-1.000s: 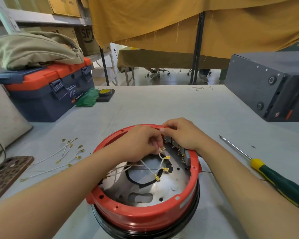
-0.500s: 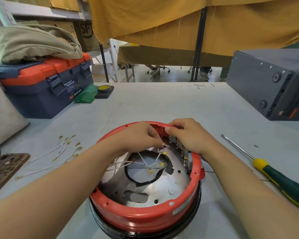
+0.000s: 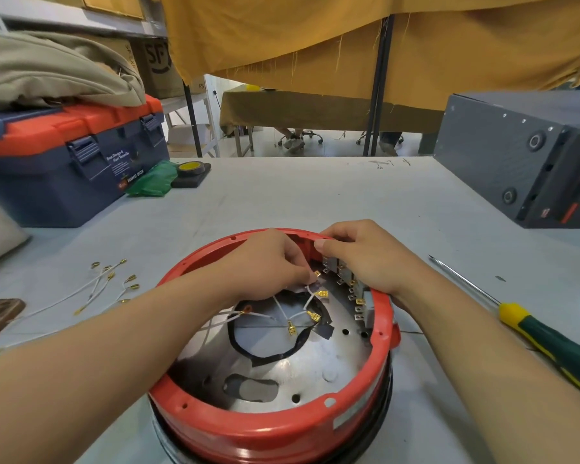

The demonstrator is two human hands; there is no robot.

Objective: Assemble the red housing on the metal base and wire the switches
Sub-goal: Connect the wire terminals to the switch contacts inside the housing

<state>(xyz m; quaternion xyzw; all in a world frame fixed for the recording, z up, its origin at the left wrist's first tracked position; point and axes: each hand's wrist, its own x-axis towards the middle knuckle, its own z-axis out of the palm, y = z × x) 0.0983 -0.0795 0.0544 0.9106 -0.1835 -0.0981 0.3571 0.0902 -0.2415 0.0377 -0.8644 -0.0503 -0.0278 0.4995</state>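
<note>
Red housing (image 3: 275, 426): seated on metal base (image 3: 315, 370), lower centre of frame, on table (image 3: 315, 195). Step: wiring switches (image 3: 344, 279). Left hand (image 3: 268, 262) fingers pinch a brass wire terminal (image 3: 317, 273); right hand (image 3: 365, 259) fingers grip the rim. Next move likely needs aligning the terminal onto a switch tab. Screwdriver (image 3: 549, 339) lies at right.

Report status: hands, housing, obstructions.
Left hand pinches a brass wire terminal at the switches. Right hand grips the red housing rim. Nothing blocking.

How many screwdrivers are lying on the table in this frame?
1. A screwdriver with a green and yellow handle lies on the table, right of the red housing. Others could be hidden by the arms.
</note>
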